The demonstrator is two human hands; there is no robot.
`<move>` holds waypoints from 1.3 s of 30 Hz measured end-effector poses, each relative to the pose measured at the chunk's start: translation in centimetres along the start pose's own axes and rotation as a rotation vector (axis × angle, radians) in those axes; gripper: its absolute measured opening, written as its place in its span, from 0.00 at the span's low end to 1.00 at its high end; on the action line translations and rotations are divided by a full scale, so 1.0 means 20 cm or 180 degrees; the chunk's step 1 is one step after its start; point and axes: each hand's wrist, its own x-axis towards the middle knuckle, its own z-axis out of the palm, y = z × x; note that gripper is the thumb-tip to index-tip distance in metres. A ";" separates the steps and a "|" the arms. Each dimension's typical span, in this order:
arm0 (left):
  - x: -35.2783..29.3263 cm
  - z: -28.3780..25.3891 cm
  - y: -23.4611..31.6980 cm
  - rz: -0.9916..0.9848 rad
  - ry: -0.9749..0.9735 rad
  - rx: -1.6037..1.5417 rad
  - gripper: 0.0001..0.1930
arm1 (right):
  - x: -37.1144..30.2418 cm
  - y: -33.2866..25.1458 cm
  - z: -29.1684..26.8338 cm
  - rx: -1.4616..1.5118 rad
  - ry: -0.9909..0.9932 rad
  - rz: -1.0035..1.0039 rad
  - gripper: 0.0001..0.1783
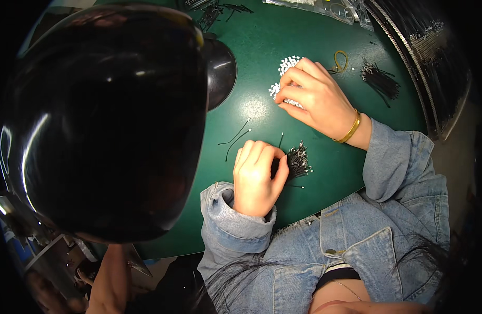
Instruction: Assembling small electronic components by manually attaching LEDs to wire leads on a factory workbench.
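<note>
My left hand (256, 175) is curled around a bundle of short black wires (298, 161), whose bare metal-tipped ends fan out to the right of the thumb. Over a heap of tiny white connector housings (289, 64) at the middle of the table is my right hand (315, 93). Its fingers are bent and drawn together at the heap; what sits between the fingertips is hidden. To the left of the hands, two black wires with white ends (235, 137) lie loose on the green table (324, 175).
A large glossy black lamp-like hood (115, 120) fills the left side. More black wires (379, 81) lie at the right, near a yellow loop (341, 61). Plastic bags (324, 9) lie at the far edge. Long bundled wires (434, 57) hang at the right. Another person's arm (110, 280) shows lower left.
</note>
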 end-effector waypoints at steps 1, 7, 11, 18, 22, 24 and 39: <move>0.00 -0.01 0.01 -0.0002 0.0001 0.0004 0.06 | 0.00 0.00 0.00 0.0003 0.0001 -0.0003 0.06; -0.01 -0.04 0.01 -0.0944 0.0239 -0.1438 0.05 | 0.00 0.00 -0.01 0.0000 0.0058 0.0127 0.07; -0.01 -0.04 0.02 -0.1283 0.0316 -0.2039 0.04 | 0.01 0.00 0.00 0.0072 0.0060 0.0108 0.07; 0.07 -0.06 0.06 -0.1835 0.0109 -0.3246 0.03 | 0.03 0.05 -0.03 0.0243 0.0100 0.0020 0.07; 0.03 -0.08 0.05 -0.1939 0.0053 -0.3323 0.03 | 0.03 -0.04 -0.06 0.1538 -0.0092 0.0652 0.06; 0.02 -0.09 0.03 -0.1941 0.0056 -0.3336 0.03 | 0.00 -0.08 -0.08 0.3607 -0.0750 0.1841 0.07; -0.01 -0.08 0.01 -0.1474 0.0273 -0.3416 0.01 | -0.03 -0.12 -0.07 0.4755 -0.1691 0.2148 0.08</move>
